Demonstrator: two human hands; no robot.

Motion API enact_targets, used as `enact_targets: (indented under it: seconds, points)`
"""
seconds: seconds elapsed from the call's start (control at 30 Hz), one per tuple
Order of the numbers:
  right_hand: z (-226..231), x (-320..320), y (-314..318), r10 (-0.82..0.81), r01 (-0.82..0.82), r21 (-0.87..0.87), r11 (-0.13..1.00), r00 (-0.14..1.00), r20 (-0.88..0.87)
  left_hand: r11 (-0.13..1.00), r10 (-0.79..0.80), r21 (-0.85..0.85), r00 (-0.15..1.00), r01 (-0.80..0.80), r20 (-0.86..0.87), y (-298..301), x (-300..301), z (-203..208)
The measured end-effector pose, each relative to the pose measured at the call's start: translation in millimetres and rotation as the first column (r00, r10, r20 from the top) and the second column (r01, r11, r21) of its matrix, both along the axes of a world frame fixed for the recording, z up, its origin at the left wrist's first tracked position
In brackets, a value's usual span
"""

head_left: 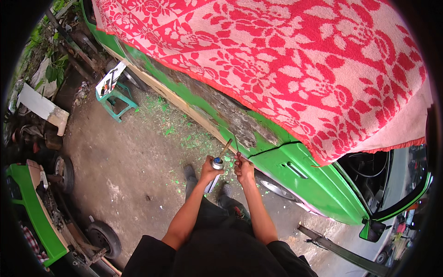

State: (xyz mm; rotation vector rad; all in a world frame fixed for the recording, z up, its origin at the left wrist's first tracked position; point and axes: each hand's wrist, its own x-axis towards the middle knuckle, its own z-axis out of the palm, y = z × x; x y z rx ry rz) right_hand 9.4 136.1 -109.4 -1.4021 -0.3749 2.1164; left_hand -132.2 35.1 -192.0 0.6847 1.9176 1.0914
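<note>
My left hand [210,170] is closed around a small silver can [217,165] with something blue at its top. From beside the can sticks up a flat wooden-looking strip [225,148], apparently held by the same hand. In my right hand [244,169] is a thin-shafted tool with a reddish handle, like a screwdriver [238,153], pointing up at the car. Just beyond both hands runs the side of a green car [286,161]. Its panel has a stripped, rough brown-grey patch [235,121] with peeling paint.
A red-and-pink floral blanket [277,60] covers the car's upper part. Green paint flakes [184,136] litter the concrete floor. A teal stool [117,99] holding tools stands far left. Wheels and a green body part [34,212] lie at left; a metal bar [341,253] lies lower right.
</note>
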Motion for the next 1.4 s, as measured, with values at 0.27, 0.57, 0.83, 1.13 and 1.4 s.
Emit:
enact_targets:
  seconds: [0.27,0.57,0.83,1.13,1.4]
  points:
    - [-2.9,3.8,1.8,-0.087,0.084,-0.070,0.994,0.995,-0.038,0.997,0.033,0.065,0.999,-0.032,-0.024,-8.7,5.3,-3.5]
    - [4.0,17.3,6.9,-0.060,0.049,-0.115,0.992,0.994,-0.093,0.999,-0.024,-0.032,0.995,0.021,-0.093,-0.8,2.2,16.4]
    - [7.4,23.1,4.3,-0.081,0.072,-0.104,0.992,0.993,-0.081,0.999,-0.045,-0.002,0.995,0.045,-0.084,3.8,0.8,18.4]
    - [-13.1,26.7,18.5,-0.019,-0.011,-0.178,0.984,0.986,-0.167,0.998,-0.065,-0.002,0.992,0.066,-0.108,7.2,-4.0,15.4]
    - [3.9,29.3,16.2,0.003,-0.022,-0.157,0.987,0.993,-0.122,0.998,-0.057,-0.005,0.988,0.057,-0.140,9.6,-4.7,20.3]
